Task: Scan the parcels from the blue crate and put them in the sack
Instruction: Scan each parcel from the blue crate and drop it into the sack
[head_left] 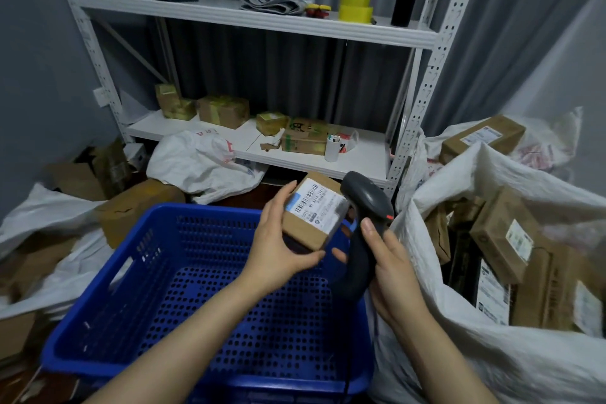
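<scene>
Head view, looking down past 2 bare forearms (196,338). Facing a white shelving rack (255,21) at the back, carrying brown cartons (223,111) on its lower shelf and 2 yellow tape rolls (355,6) near the right end of its upper shelf. Seeing a white sack (492,354) gaping at the right, holding several brown labelled boxes (501,233). Looking into the blue crate (108,331) low in the middle, pressing against the sack along its right wall. Holding the parcel (311,233) up with the left hand (278,249) above the crate's far right corner, with thumb under the near edge and fingers wrapping the left side, with the white barcode label (314,203) facing upward. Gripping the dark scanner (367,197) by its handle with the right hand (390,259), with fingers curled round it and thumb lying up the handle's back, just above the crate's right rim. Pointing the scanner's head toward the parcel's right edge, just beside it; touching or apart, cannot tell. Showing a small red light (389,216) on the scanner's head and a dark cable (347,371) hanging from the handle's end.
</scene>
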